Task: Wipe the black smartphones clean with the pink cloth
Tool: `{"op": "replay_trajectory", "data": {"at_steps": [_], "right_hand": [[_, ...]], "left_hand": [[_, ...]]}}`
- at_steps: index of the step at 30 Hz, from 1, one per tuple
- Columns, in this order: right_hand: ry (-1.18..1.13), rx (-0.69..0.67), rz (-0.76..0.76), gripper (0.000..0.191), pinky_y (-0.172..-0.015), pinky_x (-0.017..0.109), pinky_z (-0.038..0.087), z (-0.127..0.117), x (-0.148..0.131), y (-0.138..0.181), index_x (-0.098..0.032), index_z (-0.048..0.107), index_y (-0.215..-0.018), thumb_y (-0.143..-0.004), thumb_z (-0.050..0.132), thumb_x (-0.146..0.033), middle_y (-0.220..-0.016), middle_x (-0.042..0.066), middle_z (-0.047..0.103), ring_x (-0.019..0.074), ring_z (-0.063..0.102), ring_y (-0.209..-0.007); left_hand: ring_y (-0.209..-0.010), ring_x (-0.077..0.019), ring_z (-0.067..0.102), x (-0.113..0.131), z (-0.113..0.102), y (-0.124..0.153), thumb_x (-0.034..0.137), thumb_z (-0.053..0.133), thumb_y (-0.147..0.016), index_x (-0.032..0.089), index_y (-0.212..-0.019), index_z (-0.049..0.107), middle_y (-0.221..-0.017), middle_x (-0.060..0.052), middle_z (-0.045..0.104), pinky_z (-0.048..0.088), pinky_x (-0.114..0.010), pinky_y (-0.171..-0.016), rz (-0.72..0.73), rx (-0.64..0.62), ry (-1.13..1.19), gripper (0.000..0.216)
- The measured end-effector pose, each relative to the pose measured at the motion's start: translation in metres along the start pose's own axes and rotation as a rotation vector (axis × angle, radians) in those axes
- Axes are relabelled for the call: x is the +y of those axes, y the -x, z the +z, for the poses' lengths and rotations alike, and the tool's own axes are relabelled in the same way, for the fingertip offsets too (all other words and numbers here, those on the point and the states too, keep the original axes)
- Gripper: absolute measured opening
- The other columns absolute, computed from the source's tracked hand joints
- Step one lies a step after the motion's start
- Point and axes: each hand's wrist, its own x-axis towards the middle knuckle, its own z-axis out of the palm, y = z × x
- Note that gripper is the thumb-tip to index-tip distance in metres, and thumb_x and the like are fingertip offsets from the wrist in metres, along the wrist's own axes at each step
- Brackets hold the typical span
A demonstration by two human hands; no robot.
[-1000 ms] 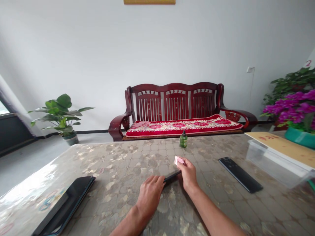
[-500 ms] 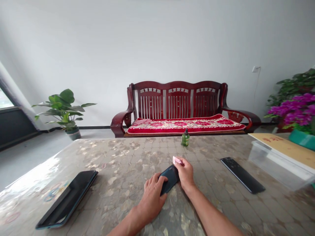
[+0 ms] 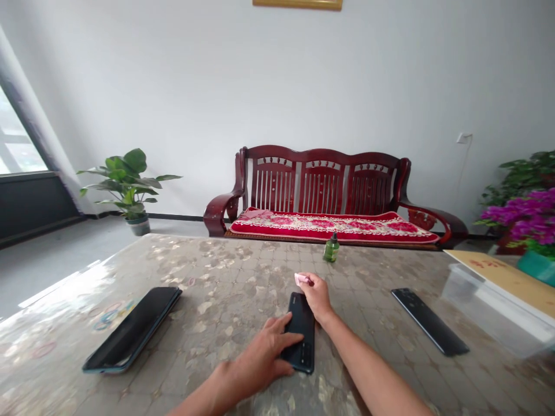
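A dark phone [image 3: 302, 329] lies flat on the patterned table [image 3: 225, 294], back side up with its camera end towards me. My left hand [image 3: 264, 355] rests on its near left part, fingers spread flat over it. My right hand [image 3: 316, 294] sits at the phone's far end, fingers closed on a small pink object [image 3: 301, 279].
A second dark phone [image 3: 430, 320] lies to the right, a larger dark tablet-like device [image 3: 134, 327] to the left. A small green bottle [image 3: 331, 248] stands at the far edge. A clear plastic box [image 3: 489, 300] with a tan lid sits at the right. Bench and potted plants lie beyond.
The phone, held tilted on edge between both hands, has been turned over and laid flat on the table. My view has shifted to the left.
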Motion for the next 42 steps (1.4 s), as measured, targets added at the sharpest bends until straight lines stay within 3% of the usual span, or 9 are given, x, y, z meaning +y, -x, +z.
{"op": "replay_trajectory", "data": {"at_steps": [6, 10, 14, 17, 22, 30, 37, 42], "right_hand": [[0.112, -0.073, -0.118, 0.021, -0.079, 0.033, 0.050, -0.030, -0.019, 0.007, -0.021, 0.074, -0.084, -0.073, 0.057, -0.027, -0.086, 0.005, 0.071, 0.0222, 0.065, -0.085], [0.469, -0.261, -0.429, 0.036, -0.078, 0.029, 0.049, -0.052, -0.035, 0.037, -0.026, 0.072, -0.088, -0.077, 0.045, -0.005, -0.087, 0.003, 0.067, 0.0186, 0.062, -0.085], [0.738, -0.363, -0.594, 0.035, -0.075, 0.028, 0.048, -0.053, -0.042, 0.058, -0.027, 0.067, -0.087, -0.079, 0.046, 0.000, -0.085, 0.003, 0.063, 0.0190, 0.059, -0.084], [0.820, -0.347, -0.638, 0.033, -0.074, 0.029, 0.047, -0.046, -0.040, 0.050, -0.026, 0.065, -0.085, -0.080, 0.046, 0.001, -0.084, 0.003, 0.062, 0.0200, 0.057, -0.084], [0.863, -0.319, -0.645, 0.036, -0.073, 0.028, 0.046, -0.038, -0.036, 0.021, -0.026, 0.065, -0.084, -0.079, 0.044, 0.003, -0.082, 0.003, 0.062, 0.0195, 0.056, -0.083], [0.824, -0.469, -0.606, 0.034, -0.072, 0.028, 0.044, -0.053, -0.046, 0.052, -0.025, 0.063, -0.085, -0.081, 0.042, 0.002, -0.085, 0.002, 0.060, 0.0190, 0.056, -0.085], [0.876, -0.409, -0.578, 0.037, -0.078, 0.028, 0.044, -0.033, -0.037, 0.016, -0.023, 0.067, -0.087, -0.082, 0.041, 0.003, -0.087, 0.004, 0.062, 0.0194, 0.054, -0.087], [0.903, -0.474, -0.529, 0.037, -0.080, 0.026, 0.042, -0.040, -0.042, 0.028, -0.023, 0.066, -0.086, -0.082, 0.041, 0.004, -0.087, 0.003, 0.060, 0.0176, 0.054, -0.089]], "left_hand": [[-0.130, -0.0286, 0.044, 0.002, 0.024, -0.012, 0.023, 0.073, -0.081, 0.029, -0.126, 0.063, -0.145, -0.009, 0.047, 0.035, -0.043, -0.111, -0.004, 0.173, 0.032, 0.046], [-0.124, -0.0274, 0.048, -0.003, 0.033, -0.016, 0.026, 0.069, -0.085, 0.027, -0.125, 0.064, -0.140, -0.008, 0.052, 0.039, -0.041, -0.107, 0.031, 0.224, 0.026, 0.040], [-0.122, -0.0273, 0.049, -0.003, 0.034, -0.017, 0.027, 0.066, -0.086, 0.029, -0.123, 0.064, -0.140, -0.006, 0.052, 0.040, -0.041, -0.106, 0.066, 0.224, 0.011, 0.037], [-0.120, -0.0267, 0.050, 0.000, 0.028, -0.016, 0.025, 0.065, -0.086, 0.031, -0.124, 0.063, -0.140, -0.004, 0.052, 0.040, -0.038, -0.106, 0.096, 0.197, 0.006, 0.039], [-0.120, -0.0275, 0.049, 0.004, 0.022, -0.013, 0.023, 0.063, -0.087, 0.030, -0.128, 0.060, -0.141, -0.004, 0.051, 0.039, -0.039, -0.107, 0.108, 0.173, -0.013, 0.042], [-0.118, -0.0262, 0.050, 0.005, 0.025, -0.015, 0.025, 0.065, -0.085, 0.030, -0.119, 0.064, -0.135, -0.003, 0.055, 0.038, -0.037, -0.107, 0.116, 0.190, -0.014, 0.034], [-0.120, -0.0274, 0.049, 0.003, 0.028, -0.017, 0.028, 0.063, -0.088, 0.029, -0.124, 0.062, -0.139, -0.005, 0.052, 0.039, -0.039, -0.106, 0.113, 0.179, -0.071, 0.035], [-0.115, -0.0252, 0.051, 0.003, 0.027, -0.018, 0.032, 0.064, -0.089, 0.027, -0.119, 0.062, -0.134, -0.005, 0.054, 0.041, -0.037, -0.104, 0.129, 0.172, -0.112, 0.031]]}}
